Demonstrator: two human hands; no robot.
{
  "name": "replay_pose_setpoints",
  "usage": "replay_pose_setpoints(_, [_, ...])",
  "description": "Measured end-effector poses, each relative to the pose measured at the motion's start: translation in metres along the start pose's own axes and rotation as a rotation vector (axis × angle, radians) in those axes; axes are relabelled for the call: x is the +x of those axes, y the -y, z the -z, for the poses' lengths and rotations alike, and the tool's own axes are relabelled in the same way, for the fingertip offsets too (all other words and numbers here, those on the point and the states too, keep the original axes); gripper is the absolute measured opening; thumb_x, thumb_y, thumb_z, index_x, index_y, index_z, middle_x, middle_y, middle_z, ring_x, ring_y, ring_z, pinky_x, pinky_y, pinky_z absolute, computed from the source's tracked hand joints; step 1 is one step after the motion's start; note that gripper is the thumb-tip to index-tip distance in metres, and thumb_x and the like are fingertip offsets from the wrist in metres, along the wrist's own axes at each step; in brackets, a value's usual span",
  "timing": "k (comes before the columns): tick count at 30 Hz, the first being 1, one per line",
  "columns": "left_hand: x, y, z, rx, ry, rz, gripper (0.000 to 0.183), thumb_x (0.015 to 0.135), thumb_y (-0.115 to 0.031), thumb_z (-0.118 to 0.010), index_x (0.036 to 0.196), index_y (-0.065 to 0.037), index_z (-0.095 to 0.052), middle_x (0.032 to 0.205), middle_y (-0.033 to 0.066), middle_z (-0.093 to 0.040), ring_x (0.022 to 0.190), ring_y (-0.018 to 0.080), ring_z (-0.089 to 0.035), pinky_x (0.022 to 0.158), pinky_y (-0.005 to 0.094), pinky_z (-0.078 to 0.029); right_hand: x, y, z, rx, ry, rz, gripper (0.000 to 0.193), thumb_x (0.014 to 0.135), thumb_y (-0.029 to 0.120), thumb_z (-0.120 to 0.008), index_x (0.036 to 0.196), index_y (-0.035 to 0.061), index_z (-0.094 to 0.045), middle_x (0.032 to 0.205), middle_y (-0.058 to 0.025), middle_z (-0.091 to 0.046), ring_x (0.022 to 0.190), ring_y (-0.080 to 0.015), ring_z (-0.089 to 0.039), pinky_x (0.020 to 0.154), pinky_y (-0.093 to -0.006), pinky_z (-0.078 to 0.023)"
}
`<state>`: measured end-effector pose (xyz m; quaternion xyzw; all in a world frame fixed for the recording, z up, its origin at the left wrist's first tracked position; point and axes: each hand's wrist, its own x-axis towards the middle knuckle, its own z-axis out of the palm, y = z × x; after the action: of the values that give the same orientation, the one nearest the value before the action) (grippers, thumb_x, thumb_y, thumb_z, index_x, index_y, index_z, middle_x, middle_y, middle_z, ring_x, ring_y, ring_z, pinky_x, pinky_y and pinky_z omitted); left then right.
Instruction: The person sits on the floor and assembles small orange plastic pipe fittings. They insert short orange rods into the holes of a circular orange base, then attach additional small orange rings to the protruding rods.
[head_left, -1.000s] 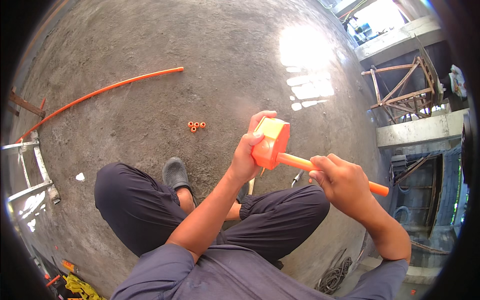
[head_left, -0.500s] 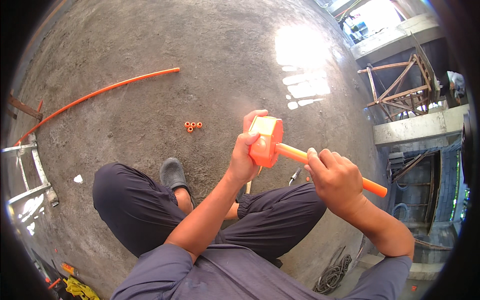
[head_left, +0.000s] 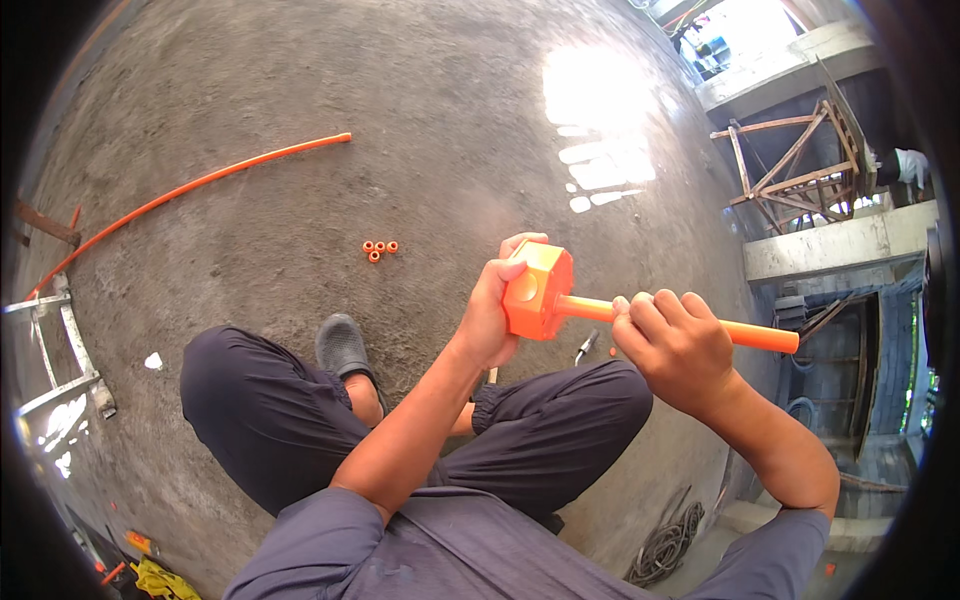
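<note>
An orange octagonal electrical junction box [head_left: 545, 288] is gripped in my left hand [head_left: 488, 312], its fingers wrapped over the side and top. From the box's right side runs a short orange conduit pipe [head_left: 768, 337], nearly level. Closed around the middle of that pipe is my right hand [head_left: 682, 350], with the far end sticking out to the right. The pipe's left end meets the box wall; how deep it goes in cannot be seen. Several small orange pipe fittings [head_left: 375, 247] sit grouped on the concrete floor, beyond my grey clog [head_left: 345, 345].
A long orange pipe [head_left: 225, 178] lies at the far left. Near my right knee is a small metal-tipped tool [head_left: 586, 348]. A coil of cable [head_left: 668, 548] rests at lower right, a whitish frame [head_left: 75, 330] at left, and a wooden frame [head_left: 800, 178] stands upper right.
The box has turned slightly and shifted right in my left hand. The pipe has swung from sloping down to nearly level, its free end now higher and further right.
</note>
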<state>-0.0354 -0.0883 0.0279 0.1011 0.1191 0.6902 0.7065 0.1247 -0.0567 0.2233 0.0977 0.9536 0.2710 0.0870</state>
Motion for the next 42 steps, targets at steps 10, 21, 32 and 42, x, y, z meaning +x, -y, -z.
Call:
replay_pose_setpoints(10, [-0.003,-0.012,0.001,0.028,0.096,-0.059,0.060,0.093,-0.039,-0.051,0.146,-0.011,-0.044,0.132,0.0137,-0.057,0.121,0.0267,-0.061,0.103,0.0420,-0.051,0.009,-0.005,0.007,0.783,0.289,-0.554,0.021,0.089,0.018,-0.077,0.101,0.0039,-0.068,0.080,-0.0075,-0.062,0.069,-0.0280,-0.066,0.061,-0.0397,-0.049])
replay_pose_setpoints(21, [-0.004,-0.013,-0.001,0.053,0.097,-0.099,0.062,0.091,-0.038,-0.051,0.146,-0.010,-0.043,0.133,0.0142,-0.057,0.122,0.0262,-0.060,0.103,0.0411,-0.051,0.009,0.017,0.006,0.321,0.075,-0.336,0.022,0.090,0.018,-0.075,0.104,0.0037,-0.066,0.078,-0.0068,-0.059,0.066,-0.0252,-0.064,0.059,-0.0386,-0.050])
replay_pose_setpoints(32, [-0.004,-0.013,0.000,0.141,0.117,-0.111,0.063,0.091,-0.038,-0.052,0.147,-0.011,-0.043,0.134,0.0128,-0.057,0.125,0.0234,-0.057,0.106,0.0390,-0.046,0.014,-0.006,0.009,1.018,0.458,-0.698,0.022,0.097,0.023,-0.068,0.095,0.0031,-0.059,0.081,-0.0171,-0.064,0.076,-0.0367,-0.068,0.068,-0.0508,-0.050])
replay_pose_setpoints(42, [-0.003,-0.017,0.001,0.120,0.122,-0.131,0.058,0.095,-0.036,-0.051,0.148,-0.016,-0.040,0.128,0.0107,-0.057,0.106,0.0206,-0.062,0.079,0.0349,-0.057,0.013,0.024,0.004,0.325,0.135,-0.361,0.020,0.093,0.020,-0.070,0.103,0.0030,-0.068,0.077,-0.0056,-0.057,0.065,-0.0258,-0.063,0.056,-0.0395,-0.050])
